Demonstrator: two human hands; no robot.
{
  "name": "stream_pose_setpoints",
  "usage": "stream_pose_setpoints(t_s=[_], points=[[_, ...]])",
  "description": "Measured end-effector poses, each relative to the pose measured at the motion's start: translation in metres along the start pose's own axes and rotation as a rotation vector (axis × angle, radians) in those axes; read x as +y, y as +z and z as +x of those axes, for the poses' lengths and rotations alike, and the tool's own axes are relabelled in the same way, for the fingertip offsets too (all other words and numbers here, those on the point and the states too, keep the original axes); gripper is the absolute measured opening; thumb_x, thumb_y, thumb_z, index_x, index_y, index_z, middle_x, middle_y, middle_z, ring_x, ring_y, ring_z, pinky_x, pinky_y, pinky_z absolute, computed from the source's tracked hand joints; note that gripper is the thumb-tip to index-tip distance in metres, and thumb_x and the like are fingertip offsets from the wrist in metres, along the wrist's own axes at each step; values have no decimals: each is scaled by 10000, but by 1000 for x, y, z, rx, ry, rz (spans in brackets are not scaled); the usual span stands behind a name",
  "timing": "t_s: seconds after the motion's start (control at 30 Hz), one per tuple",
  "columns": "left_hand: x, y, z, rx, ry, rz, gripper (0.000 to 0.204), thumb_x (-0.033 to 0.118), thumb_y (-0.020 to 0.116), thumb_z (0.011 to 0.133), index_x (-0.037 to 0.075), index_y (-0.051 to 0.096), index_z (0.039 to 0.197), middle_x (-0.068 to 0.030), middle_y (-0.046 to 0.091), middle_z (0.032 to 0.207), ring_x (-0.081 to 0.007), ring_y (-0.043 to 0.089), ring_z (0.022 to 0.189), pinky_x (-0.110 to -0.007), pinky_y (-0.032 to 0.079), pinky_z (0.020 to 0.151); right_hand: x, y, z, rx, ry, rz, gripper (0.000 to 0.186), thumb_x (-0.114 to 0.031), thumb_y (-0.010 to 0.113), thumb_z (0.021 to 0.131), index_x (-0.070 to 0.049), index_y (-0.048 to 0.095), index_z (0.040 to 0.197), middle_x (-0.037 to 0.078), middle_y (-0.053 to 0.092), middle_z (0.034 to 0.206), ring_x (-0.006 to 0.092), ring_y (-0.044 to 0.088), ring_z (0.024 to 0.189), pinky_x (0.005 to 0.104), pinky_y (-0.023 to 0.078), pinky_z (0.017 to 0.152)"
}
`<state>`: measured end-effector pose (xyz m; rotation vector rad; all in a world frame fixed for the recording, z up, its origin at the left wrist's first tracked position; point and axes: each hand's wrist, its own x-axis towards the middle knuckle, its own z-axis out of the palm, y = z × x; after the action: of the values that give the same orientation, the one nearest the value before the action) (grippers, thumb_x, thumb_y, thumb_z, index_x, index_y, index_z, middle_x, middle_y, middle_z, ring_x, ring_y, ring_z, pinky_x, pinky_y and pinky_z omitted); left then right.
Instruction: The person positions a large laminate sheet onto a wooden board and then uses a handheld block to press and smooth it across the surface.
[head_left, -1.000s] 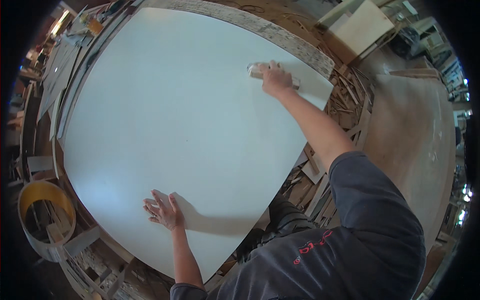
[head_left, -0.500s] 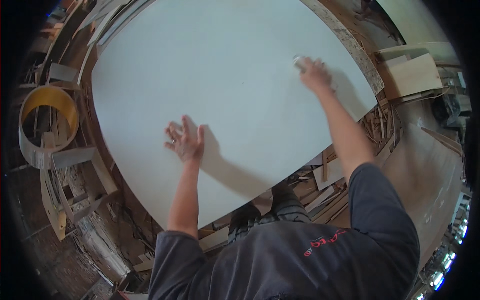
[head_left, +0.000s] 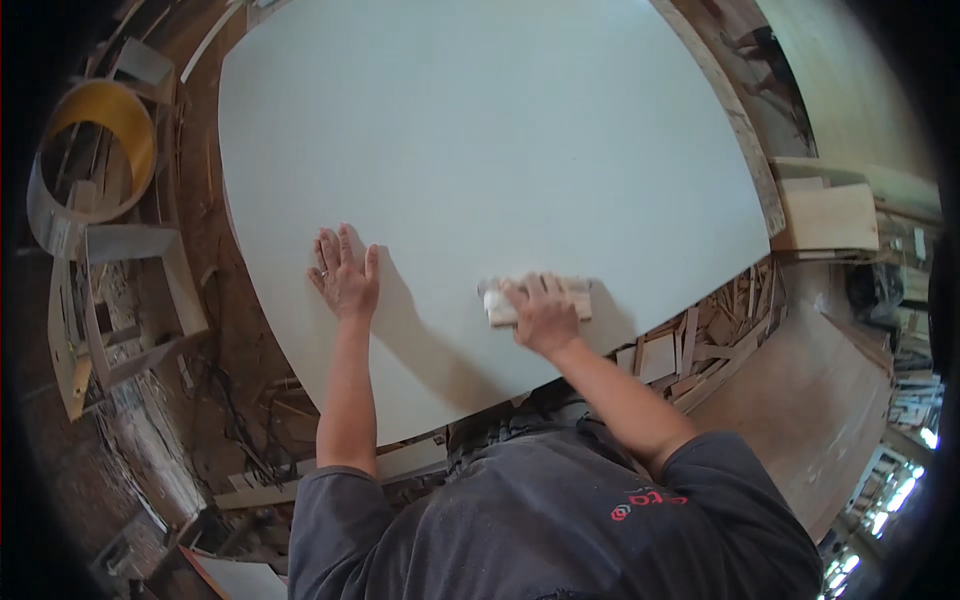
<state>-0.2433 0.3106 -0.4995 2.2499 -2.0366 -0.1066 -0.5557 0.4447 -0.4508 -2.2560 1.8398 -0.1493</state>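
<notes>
A large pale panel [head_left: 480,150] lies flat in front of me. My left hand [head_left: 347,282] rests on its left part, palm down with the fingers spread, holding nothing. On the near part of the panel my right hand [head_left: 546,312] is closed over a whitish sanding block [head_left: 499,306]. The block lies crosswise against the surface, its two ends showing on either side of my fingers. My palm and fingers hide its middle.
Left of the panel stand a wide hoop [head_left: 78,220] with a yellow inside and an open wooden frame [head_left: 190,283]. Wood offcuts [head_left: 715,335] lie heaped under the near right edge. A brown sheet [head_left: 790,390] is at the right, and a person's legs [head_left: 778,75] show at the far right.
My right hand has swept the sanding block from the far right toward me and leftward. My left hand stays spread on the panel. The whole view has shifted a little.
</notes>
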Motion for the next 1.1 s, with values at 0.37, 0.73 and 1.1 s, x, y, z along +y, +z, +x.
stream_pose_setpoints(t_s=[0.37, 0.73, 1.1], points=[[1, -13, -2, -25, -34, 48, 797, 602, 523, 984, 174, 323, 1626, -161, 230, 1698, -365, 184, 1573, -633, 124, 1220, 115, -47, 418, 177, 4, -223, 393, -221, 571, 881, -223, 592, 1273, 113, 608, 1228, 355, 603, 1200, 529, 561, 936], [4, -10, -1, 26, -34, 19, 793, 641, 519, 966, 188, 380, 1601, -158, 255, 1689, -343, 220, 1565, -634, 127, 1216, 67, -53, 391, -84, -1, -151, 518, -259, 552, 913, -197, 519, 1426, 128, 551, 1390, 358, 554, 1291, 570, 475, 1058], [-6, -4, -4, 21, -37, 11, 807, 654, 437, 1002, 199, 258, 1645, -144, 165, 1717, -324, 135, 1588, -650, 93, 1229, -42, 0, 3, -26, -181, -15, 512, -159, 687, 728, -229, 678, 1236, 84, 585, 1084, 324, 568, 1087, 487, 467, 954]])
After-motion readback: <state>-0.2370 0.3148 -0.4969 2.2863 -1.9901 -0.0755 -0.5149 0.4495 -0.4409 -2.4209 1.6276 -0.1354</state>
